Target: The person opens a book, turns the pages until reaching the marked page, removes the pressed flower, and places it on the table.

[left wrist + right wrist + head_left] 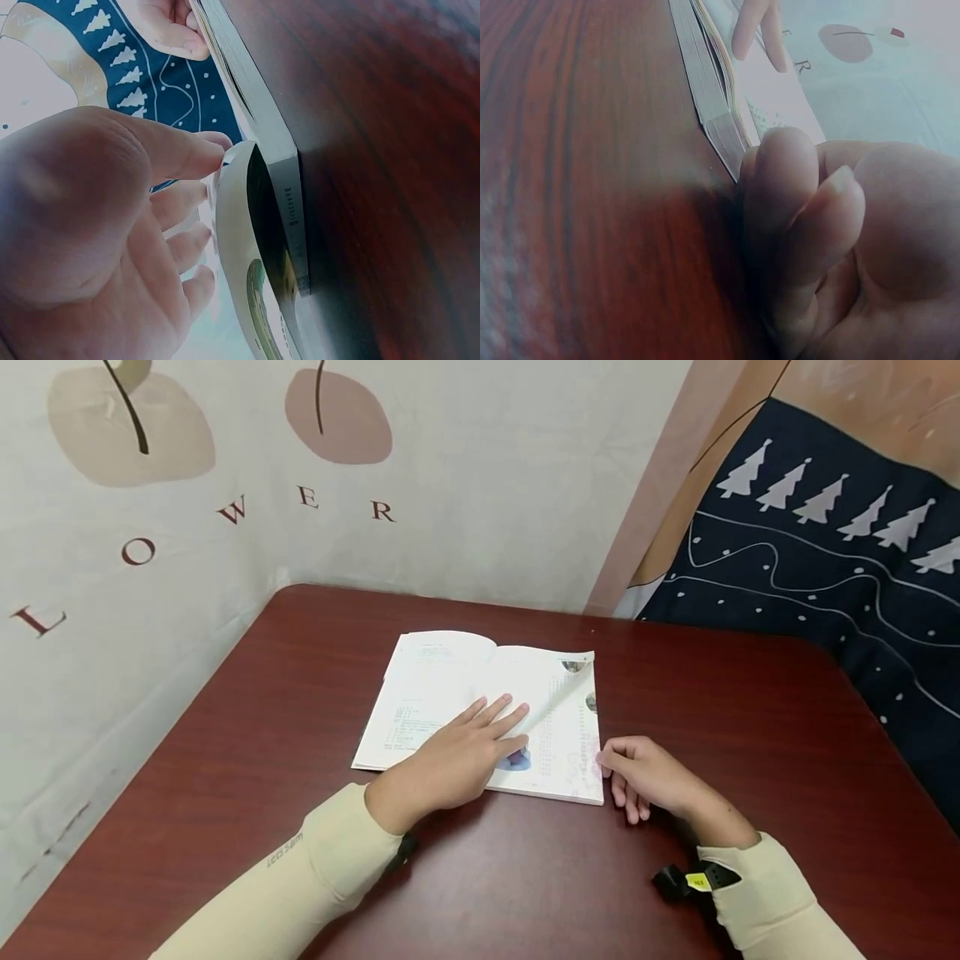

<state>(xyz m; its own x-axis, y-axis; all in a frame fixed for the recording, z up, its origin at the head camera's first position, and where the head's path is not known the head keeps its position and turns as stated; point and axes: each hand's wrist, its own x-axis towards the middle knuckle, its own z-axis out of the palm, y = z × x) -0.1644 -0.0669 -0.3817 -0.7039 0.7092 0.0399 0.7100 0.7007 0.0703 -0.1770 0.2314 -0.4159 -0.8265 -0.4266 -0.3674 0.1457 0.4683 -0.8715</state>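
Note:
An open book (435, 693) lies on the dark red-brown table, its pages white with small print and a blue picture low on the right-hand page. My left hand (457, 760) rests on the middle of the spread, fingers straight and slightly apart. At the book's right edge, my right hand (652, 777) pinches the page edge between thumb and index finger, the other fingers curled below. A diagonal bend crosses the right-hand page. In the left wrist view the book's thick spine (289, 202) faces the camera. The right wrist view shows curled fingertips (784, 161) against the book's corner.
The wooden table (247, 718) extends around the book. Behind it hangs a pale cloth (487, 485) with letters and fruit shapes. A dark blue cloth (810, 577) with white trees hangs at the right. A black wrist device (675, 883) sits at the right cuff.

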